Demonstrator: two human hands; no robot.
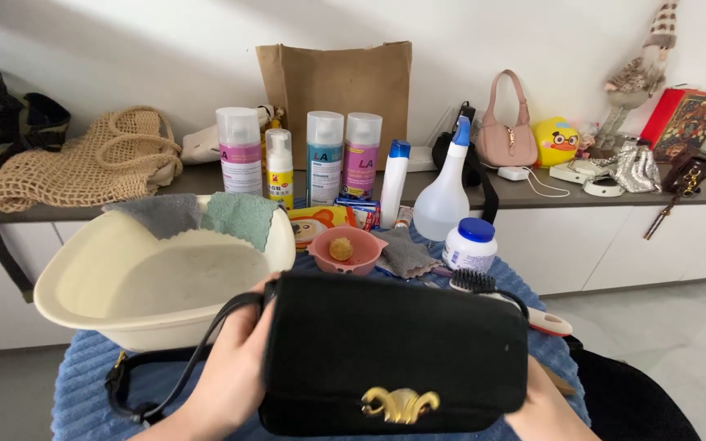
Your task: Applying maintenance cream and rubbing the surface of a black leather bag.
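Both hands hold a black suede flap handbag (394,351) upright over a table covered by a blue ribbed towel (83,384), its gold clasp (400,404) facing the camera. The left hand (234,367) grips the bag's left edge, fingers curled around it beside the black strap (165,367). The right hand (545,404) supports the lower right corner, mostly hidden behind the bag. Just behind sit a cream plastic basin (83,286), a pink bowl (345,251) and a brush (500,296).
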